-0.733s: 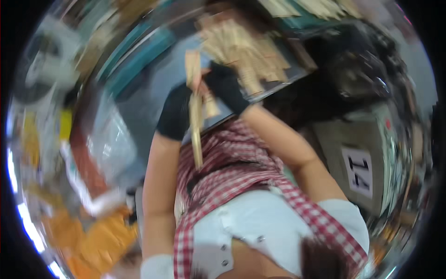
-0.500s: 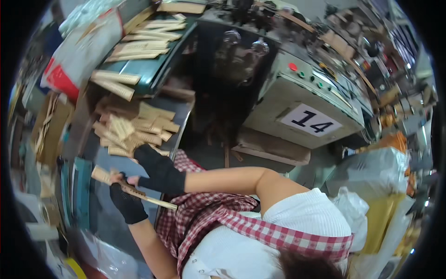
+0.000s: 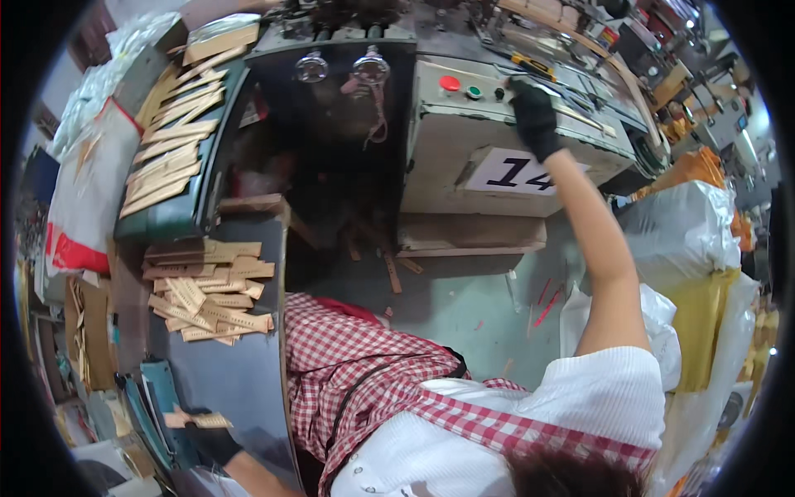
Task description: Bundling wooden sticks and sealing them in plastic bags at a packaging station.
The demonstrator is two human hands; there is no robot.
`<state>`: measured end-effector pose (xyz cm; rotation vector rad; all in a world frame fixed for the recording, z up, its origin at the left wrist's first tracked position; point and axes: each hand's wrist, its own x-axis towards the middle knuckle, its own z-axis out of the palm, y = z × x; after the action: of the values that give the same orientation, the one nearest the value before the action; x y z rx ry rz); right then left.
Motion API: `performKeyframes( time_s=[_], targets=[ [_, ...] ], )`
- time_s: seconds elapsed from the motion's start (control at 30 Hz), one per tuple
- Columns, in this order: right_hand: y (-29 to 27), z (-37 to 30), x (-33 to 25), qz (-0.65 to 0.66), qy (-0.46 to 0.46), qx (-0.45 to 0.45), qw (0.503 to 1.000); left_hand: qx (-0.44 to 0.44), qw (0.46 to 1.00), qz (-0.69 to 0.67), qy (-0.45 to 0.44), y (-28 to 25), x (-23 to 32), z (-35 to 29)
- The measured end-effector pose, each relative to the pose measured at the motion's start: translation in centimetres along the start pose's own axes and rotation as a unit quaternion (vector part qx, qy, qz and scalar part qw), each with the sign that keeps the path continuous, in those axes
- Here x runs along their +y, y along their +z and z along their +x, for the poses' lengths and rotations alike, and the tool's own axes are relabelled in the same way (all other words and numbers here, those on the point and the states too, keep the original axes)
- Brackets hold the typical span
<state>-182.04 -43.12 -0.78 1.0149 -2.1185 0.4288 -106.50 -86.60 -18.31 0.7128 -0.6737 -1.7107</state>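
My left hand (image 3: 214, 439), in a black fingerless glove, is low at the left over the grey worktop. It is closed on a short, flat wooden strip (image 3: 214, 421), part of which the fingers hide. My right hand (image 3: 534, 123), gloved the same way, is stretched out over the top of the grey-white machine box (image 3: 447, 157), beside a red button (image 3: 449, 84) and a green button (image 3: 474, 93). Its fingertips are blurred and partly hidden, so their hold does not show. A pale thin stick (image 3: 590, 122) lies on the box just right of this hand.
A loose heap of flat wooden strips (image 3: 215, 302) lies on the grey worktop (image 3: 240, 373). More strips (image 3: 170, 153) are spread in a row on the green surface beyond. Pliers and a yellow-black cutter (image 3: 530, 66) rest on the machine. Wrapped bundles (image 3: 679, 232) stand at the right.
My right hand has left the worktop and swung far to the right, up to the machine's buttons. My left hand has dropped lower with a wooden strip in it. The view has turned.
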Motion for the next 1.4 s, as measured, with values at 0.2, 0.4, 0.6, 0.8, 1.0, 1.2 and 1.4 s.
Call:
performKeyframes(
  time_s=[0.2, 0.4, 0.6, 0.8, 1.0, 1.2, 1.4],
  targets=[
    [0.8, -2.8, 12.0, -0.361, 0.065, 0.024, 0.930, -0.175, 0.980, 0.088, -0.043, 5.2, -2.6, -5.0],
    [-4.6, -10.2, 19.9, -0.168, 0.255, -0.060, 0.950, -0.106, 0.984, 0.077, -0.123, 10.2, -4.0, -5.2],
    [-5.0, -2.8, 16.4, -0.278, 0.045, -0.284, 0.917, -0.069, 0.982, 0.033, -0.171, 13.4, -6.0, -4.5],
    [-5.0, -3.7, 17.9, -0.148, 0.080, -0.032, 0.985, -0.034, 0.986, 0.065, -0.149, 21.7, -8.3, -8.1],
    [-4.6, 3.6, -6.6, 0.578, 0.228, -0.157, 0.768, -0.144, 0.966, 0.188, -0.100, 23.1, -8.8, -10.2],
    [-3.3, -1.9, -31.1, 0.748, 0.191, -0.507, 0.384, -0.272, 0.946, 0.099, -0.142, 37.6, -10.4, -11.6],
    [-2.7, -5.3, -43.2, 0.772, 0.151, -0.589, 0.186, -0.028, 0.957, 0.281, 0.069, 25.8, -3.9, -7.6]
  ],
)
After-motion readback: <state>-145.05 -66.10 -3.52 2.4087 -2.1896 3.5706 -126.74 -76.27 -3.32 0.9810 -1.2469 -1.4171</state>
